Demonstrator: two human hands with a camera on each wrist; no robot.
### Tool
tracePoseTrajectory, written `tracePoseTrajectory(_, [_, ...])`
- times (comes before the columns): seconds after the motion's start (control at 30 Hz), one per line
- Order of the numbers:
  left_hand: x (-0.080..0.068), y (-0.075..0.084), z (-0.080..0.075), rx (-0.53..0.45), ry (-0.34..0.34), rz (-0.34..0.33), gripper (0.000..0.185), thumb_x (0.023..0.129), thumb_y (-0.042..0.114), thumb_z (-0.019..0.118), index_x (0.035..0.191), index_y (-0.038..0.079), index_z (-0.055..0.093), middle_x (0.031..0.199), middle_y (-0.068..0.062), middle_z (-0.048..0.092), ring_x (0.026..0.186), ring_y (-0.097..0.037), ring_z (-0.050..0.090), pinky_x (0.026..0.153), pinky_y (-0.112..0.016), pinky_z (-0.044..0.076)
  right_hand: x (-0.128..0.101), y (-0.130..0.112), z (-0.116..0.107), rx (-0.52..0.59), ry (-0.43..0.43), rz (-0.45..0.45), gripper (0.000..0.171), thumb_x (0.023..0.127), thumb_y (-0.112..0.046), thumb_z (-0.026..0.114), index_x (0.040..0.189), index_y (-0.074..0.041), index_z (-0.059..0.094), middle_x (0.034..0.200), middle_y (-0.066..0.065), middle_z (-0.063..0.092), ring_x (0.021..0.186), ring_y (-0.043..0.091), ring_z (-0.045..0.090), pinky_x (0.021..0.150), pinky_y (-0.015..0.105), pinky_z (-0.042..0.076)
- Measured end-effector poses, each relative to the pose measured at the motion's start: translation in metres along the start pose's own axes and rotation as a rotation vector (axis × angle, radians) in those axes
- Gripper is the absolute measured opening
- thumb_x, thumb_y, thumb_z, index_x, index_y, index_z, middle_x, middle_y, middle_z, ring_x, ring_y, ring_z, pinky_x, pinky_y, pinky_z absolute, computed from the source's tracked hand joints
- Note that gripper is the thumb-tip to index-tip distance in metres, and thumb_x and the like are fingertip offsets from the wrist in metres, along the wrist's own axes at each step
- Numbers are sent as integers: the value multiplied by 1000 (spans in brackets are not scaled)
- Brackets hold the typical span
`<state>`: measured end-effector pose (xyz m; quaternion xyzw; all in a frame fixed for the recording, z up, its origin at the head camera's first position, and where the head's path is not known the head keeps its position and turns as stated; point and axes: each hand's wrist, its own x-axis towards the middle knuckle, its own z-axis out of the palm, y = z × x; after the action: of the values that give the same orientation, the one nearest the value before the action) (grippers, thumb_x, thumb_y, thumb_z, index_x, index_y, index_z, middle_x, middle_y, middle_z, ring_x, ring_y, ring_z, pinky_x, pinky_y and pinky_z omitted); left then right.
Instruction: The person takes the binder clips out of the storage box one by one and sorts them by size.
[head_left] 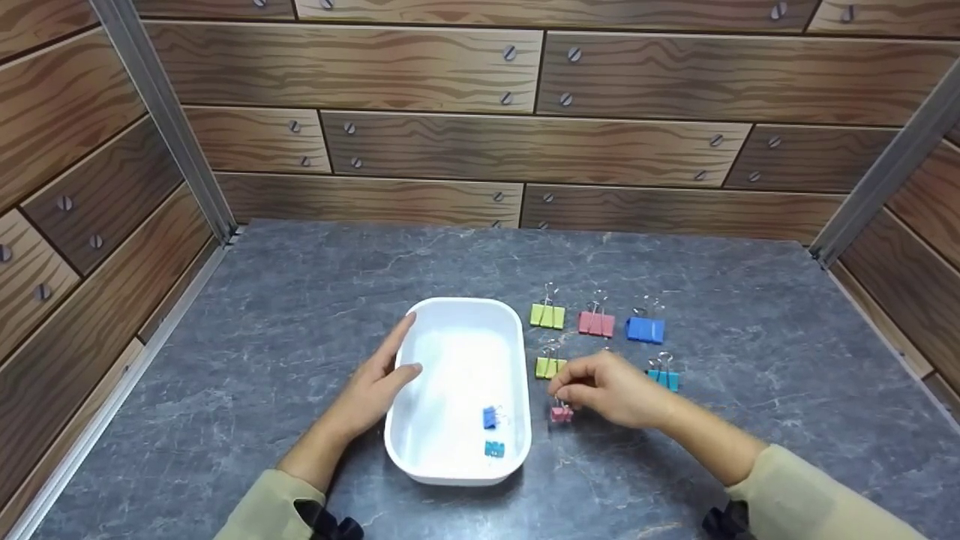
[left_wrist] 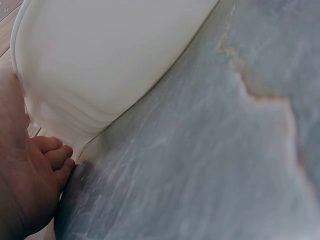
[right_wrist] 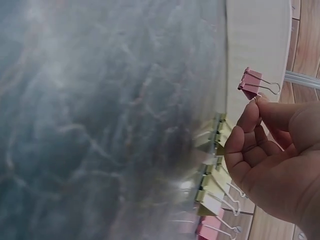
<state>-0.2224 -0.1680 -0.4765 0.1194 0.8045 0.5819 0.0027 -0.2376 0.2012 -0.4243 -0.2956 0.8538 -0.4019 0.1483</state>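
Observation:
Between thumb and fingertips my right hand pinches a small pink binder clip by its wire handle. In the right wrist view that pink binder clip is lifted in front of the white tub's side. My left hand grips the left rim of the white plastic tub, thumb over the edge. Curled fingers of that hand lie against the tub's outside in the left wrist view. Inside the tub, toward its near right corner, are a small blue binder clip and a small teal one.
Right of the tub, larger binder clips stand in rows: yellow-green, pink and blue behind. Nearer are a smaller yellow-green clip and a teal clip, partly behind my right hand. Wood-patterned walls enclose the grey table.

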Motion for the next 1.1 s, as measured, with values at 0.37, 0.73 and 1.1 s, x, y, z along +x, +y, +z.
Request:
tracePoseTrajectory(0.37, [-1, -1, -1, 9, 2, -14, 73, 106, 16, 58, 170, 29, 27, 175, -5, 24, 159, -27, 25, 126, -52, 26, 4, 7, 8, -34, 6, 48, 10, 101, -12, 71, 101, -10, 81, 86, -3, 72, 78, 9, 62, 70, 23, 52])
tracePoseTrajectory(0.73, [-2, 0, 0, -3, -4, -12, 72, 106, 16, 58, 171, 28, 27, 175, -6, 24, 159, -28, 25, 126, -51, 25, 6, 12, 11, -58, 26, 94, 11, 100, -13, 71, 102, -13, 82, 89, -5, 73, 81, 13, 63, 72, 26, 53])
tracePoseTrajectory(1.1, [-1, -2, -1, -35, -28, -4, 72, 108, 18, 57, 171, 30, 25, 175, -3, 21, 159, -26, 24, 125, -53, 28, 4, 12, 10, -27, 37, 101, 10, 100, -14, 72, 104, -11, 81, 92, -2, 74, 82, 14, 62, 72, 26, 52])
